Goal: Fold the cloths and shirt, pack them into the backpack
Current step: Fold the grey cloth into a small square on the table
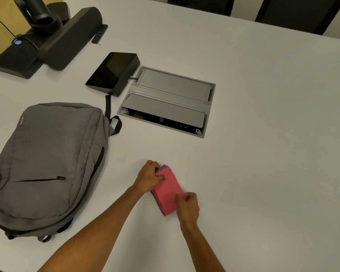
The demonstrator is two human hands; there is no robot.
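Item: folded cloth stack [168,190], pink on top with a purple layer showing at its far and left edges, lying flat on the white table [263,134] near the front middle of the view, well apart from the backpack. Left hand [150,176]: fingers curled over the far end of the stack, thumb pressed on the pink top, gripping that end. Right hand [187,206]: thumb and fingers pinching the near right corner of the pink top layer, the rest of the hand resting beside the stack on the table. Both forearms bare, reaching in from the lower edge. Item: grey backpack [45,165], lying flat on its back at the left of the table, front pocket zip drawn closed, black straps showing at its top and bottom ends (whether the main compartment is open cannot be told from this angle). Other fittings on the table: a grey recessed cable box [169,101] with two hinged lids, the nearer one raised a little over a dark gap; a black touch-screen console [112,72] just beside it, joined by a cable; a black conference bar with camera [47,36] at the far left corner.
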